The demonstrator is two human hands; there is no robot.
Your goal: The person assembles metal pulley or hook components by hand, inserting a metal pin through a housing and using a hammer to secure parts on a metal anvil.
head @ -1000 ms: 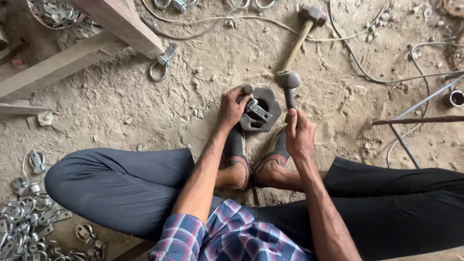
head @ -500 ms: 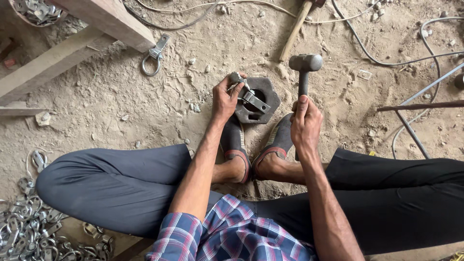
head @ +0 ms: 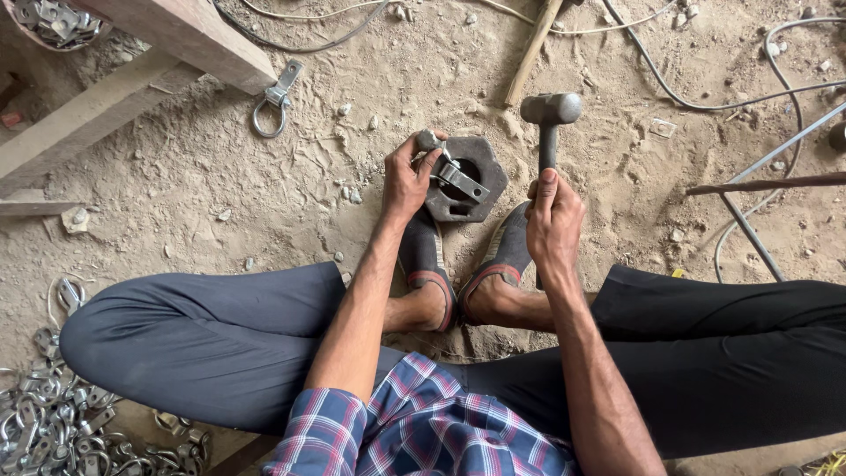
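Steel on steel is the setup in the head view: a dark, thick hexagonal block lies on the sandy floor just beyond the person's feet, and a bright metal clamp piece rests across its central hole. The left hand pinches the near end of that piece between thumb and fingers, fingertips touching the block's left edge. The right hand is wrapped tight around the shaft of a hammer, whose head is raised beyond and to the right of the block.

The main risk, as I judge it, is a blow landing on the left fingers, since they sit right beside the strike spot. A glancing hit could also flick the piece out of the pinch, or shift the block toward the thinly shod feet.
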